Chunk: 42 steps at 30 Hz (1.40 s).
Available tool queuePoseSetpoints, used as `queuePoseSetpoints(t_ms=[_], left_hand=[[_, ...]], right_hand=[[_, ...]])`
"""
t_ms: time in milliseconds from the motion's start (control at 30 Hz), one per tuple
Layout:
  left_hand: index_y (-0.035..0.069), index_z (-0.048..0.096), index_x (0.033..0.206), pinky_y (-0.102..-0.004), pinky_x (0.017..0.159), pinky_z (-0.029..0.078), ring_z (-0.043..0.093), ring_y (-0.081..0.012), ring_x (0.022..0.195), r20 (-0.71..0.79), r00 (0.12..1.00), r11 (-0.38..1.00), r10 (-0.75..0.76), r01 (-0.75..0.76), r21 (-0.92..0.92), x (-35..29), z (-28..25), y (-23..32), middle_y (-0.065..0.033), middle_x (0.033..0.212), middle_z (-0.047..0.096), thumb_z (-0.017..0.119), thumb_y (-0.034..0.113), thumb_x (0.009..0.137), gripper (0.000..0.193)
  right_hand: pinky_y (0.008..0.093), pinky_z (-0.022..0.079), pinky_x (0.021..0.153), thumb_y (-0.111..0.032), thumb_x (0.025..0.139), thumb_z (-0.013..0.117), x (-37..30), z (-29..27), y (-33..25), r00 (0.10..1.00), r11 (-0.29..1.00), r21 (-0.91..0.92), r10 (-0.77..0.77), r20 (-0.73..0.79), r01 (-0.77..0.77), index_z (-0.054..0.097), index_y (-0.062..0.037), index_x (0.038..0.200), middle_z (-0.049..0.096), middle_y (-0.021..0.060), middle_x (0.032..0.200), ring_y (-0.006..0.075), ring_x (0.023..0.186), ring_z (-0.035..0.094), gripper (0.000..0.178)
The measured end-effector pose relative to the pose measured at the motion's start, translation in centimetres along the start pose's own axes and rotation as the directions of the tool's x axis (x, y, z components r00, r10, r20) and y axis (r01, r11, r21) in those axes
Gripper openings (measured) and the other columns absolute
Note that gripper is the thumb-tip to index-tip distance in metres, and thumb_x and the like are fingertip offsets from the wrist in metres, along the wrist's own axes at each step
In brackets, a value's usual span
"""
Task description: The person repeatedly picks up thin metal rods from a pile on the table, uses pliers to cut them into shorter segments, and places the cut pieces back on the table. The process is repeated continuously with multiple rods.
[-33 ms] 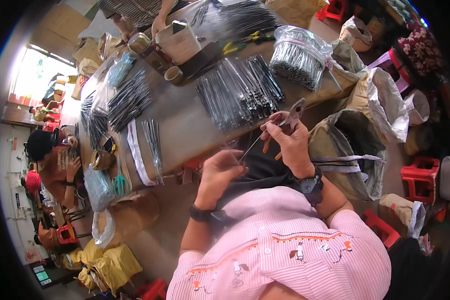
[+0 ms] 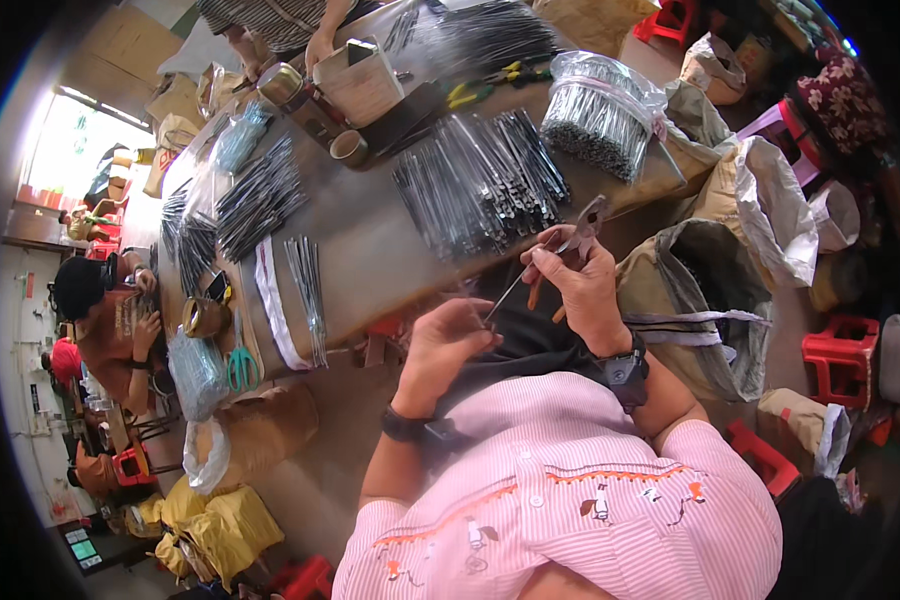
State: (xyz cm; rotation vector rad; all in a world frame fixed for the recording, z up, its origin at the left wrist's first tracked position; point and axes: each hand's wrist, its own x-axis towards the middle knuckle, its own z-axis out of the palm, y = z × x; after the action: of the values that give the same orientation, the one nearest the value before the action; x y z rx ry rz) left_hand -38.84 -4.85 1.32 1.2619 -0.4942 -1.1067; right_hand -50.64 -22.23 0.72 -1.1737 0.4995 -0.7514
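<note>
My left hand (image 2: 448,338) is closed, its fingers pinching one end of a thin metal strip (image 2: 507,294) in front of my lap. The strip slants up to the fingertips of my right hand (image 2: 582,282), which grips its other end. In that same right hand is a pair of pliers (image 2: 592,215), with the jaws pointing up and away and orange handles showing below the fingers. A wide row of similar metal strips (image 2: 480,180) lies on the table just beyond my hands.
On the table (image 2: 360,225) are a plastic-wrapped bundle of strips (image 2: 597,120), a cup (image 2: 348,149), teal scissors (image 2: 242,368) and a small strip bunch (image 2: 307,290). An open sack (image 2: 695,300) stands at my right, by a red stool (image 2: 840,358). Two people work across the table and at the left.
My left hand has shifted very slightly to the right, with its end of the strip. The right hand with the pliers stays almost where it was.
</note>
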Motion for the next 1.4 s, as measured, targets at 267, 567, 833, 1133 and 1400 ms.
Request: queuePoseSetpoints(t_ms=[267, 567, 833, 1133, 1400], left_hand=[[-0.004, 0.059, 0.117, -0.0231, 0.068, 0.054, 0.068, -0.0164, 0.085, 0.12, 0.978, 0.985, -0.169, 0.171, -0.007, 0.6, 1.2, 0.2, -0.0093, 0.096, 0.066, 0.062, -0.004, 0.085, 0.032], [-0.002, 0.063, 0.111, -0.023, 0.062, 0.054, 0.07, -0.0166, 0.081, 0.106, 0.972, 0.975, -0.21, 0.215, -0.045, 0.5, 1.8, 0.3, -0.0081, 0.094, 0.069, 0.068, 0.0, 0.082, 0.029], [-0.005, 0.053, 0.116, -0.0253, 0.068, 0.054, 0.067, -0.0171, 0.084, 0.214, 0.96, 0.98, -0.182, 0.195, -0.039, 0.8, 1.6, 0.2, -0.0089, 0.096, 0.062, 0.062, -0.003, 0.086, 0.032], [0.005, 0.055, 0.102, -0.0219, 0.065, 0.047, 0.06, -0.0123, 0.081, 0.176, 0.926, 0.832, -0.335, 0.378, -0.405, 2.2, 1.7, -0.1, -0.004, 0.091, 0.061, 0.058, 0.014, 0.094, 0.013], [0.005, 0.058, 0.097, -0.0191, 0.051, 0.04, 0.054, -0.0054, 0.065, 0.024, 0.992, 0.964, -0.122, 0.124, -0.235, 3.1, 1.4, -2.0, 0.0012, 0.081, 0.061, 0.065, 0.012, 0.09, 0.012]], right_hand=[[0.0294, 0.055, 0.067, -0.005, 0.088, 0.065, -0.5, -1.9, 0.7, 0.965, 0.956, 0.132, 0.256, 0.062, -0.262, 0.059, -0.0002, 0.106, 0.064, 0.0082, 0.086, 0.0167, 0.072, 0.065, 0.019], [0.0307, 0.056, 0.067, -0.005, 0.089, 0.065, -0.6, -2.2, 0.7, 0.959, 0.927, 0.245, 0.283, 0.037, -0.283, 0.059, 0.0002, 0.107, 0.065, 0.0114, 0.088, 0.0186, 0.072, 0.065, 0.02], [0.0278, 0.055, 0.064, -0.006, 0.086, 0.07, -0.6, -2.6, 1.2, 0.915, 0.907, 0.129, 0.392, 0.097, -0.402, 0.06, 0.0011, 0.107, 0.067, 0.0116, 0.087, 0.0181, 0.07, 0.066, 0.025], [0.026, 0.053, 0.06, -0.006, 0.086, 0.07, -0.5, -1.6, 1.5, 0.957, 0.961, -0.076, 0.274, 0.1, -0.267, 0.061, 0.0022, 0.103, 0.068, 0.0099, 0.086, 0.0153, 0.07, 0.065, 0.02], [0.0253, 0.053, 0.066, -0.013, 0.091, 0.065, -1.1, -1.3, 1.8, 0.957, 0.964, -0.095, 0.261, 0.124, -0.25, 0.064, 0.0024, 0.102, 0.069, 0.0113, 0.092, 0.0133, 0.078, 0.065, 0.019]])
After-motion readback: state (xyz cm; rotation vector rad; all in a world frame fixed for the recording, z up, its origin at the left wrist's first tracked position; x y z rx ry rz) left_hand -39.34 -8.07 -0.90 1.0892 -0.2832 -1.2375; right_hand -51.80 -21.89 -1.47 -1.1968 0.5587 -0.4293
